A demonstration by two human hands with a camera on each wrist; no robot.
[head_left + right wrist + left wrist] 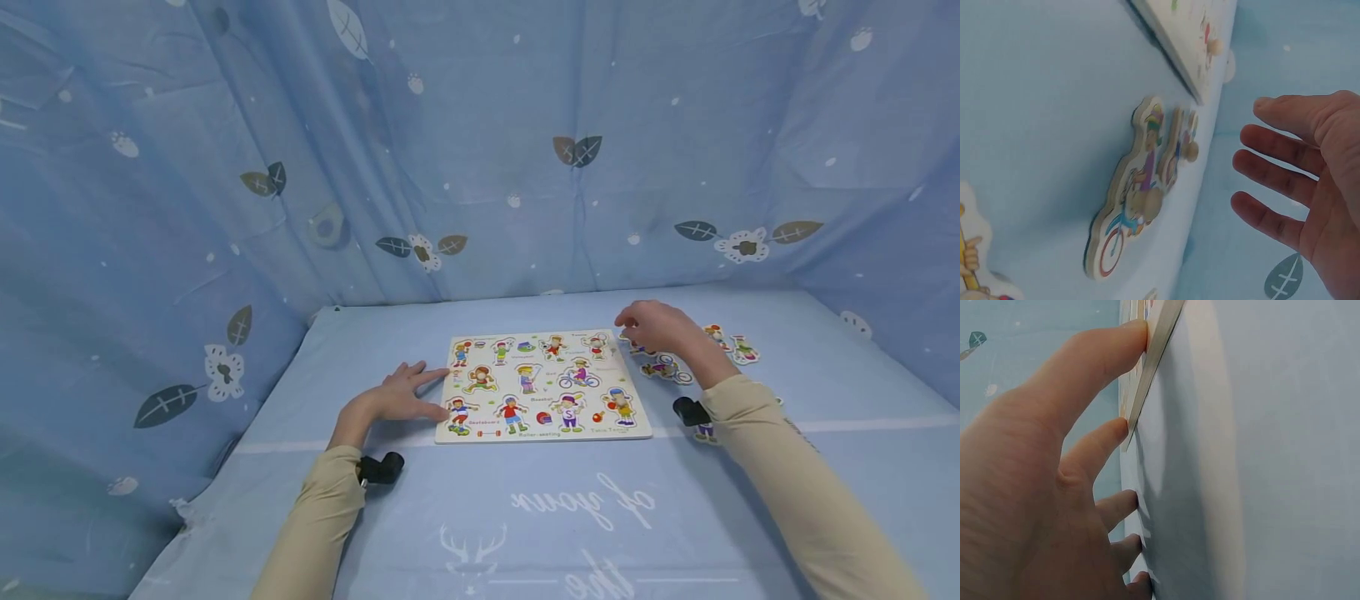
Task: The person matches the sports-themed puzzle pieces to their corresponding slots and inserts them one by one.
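Note:
A white wooden knob puzzle board (pixel 540 438) with printed sports children lies flat on the table. My left hand (pixel 393 396) is at its left side, fingers spread; in the left wrist view the thumb (pixel 1110 347) and index finger touch the board's edge (pixel 1154 362). My right hand (pixel 660 327) hovers beyond the board's right edge, above loose puzzle pieces. In the right wrist view its fingers (pixel 1279 172) are apart from everything, with nothing in them. Below that hand lies a cyclist piece (pixel 1138 194) with a round knob, and another knobbed piece (pixel 1175 153) beside it.
More loose pieces lie right of the board, among them a piece in green and red (pixel 745 350) and one partly behind the right forearm (pixel 705 433). A pale blue cloth (pixel 480 517) covers the table. Blue patterned curtains (pixel 510 183) hang behind and at the sides.

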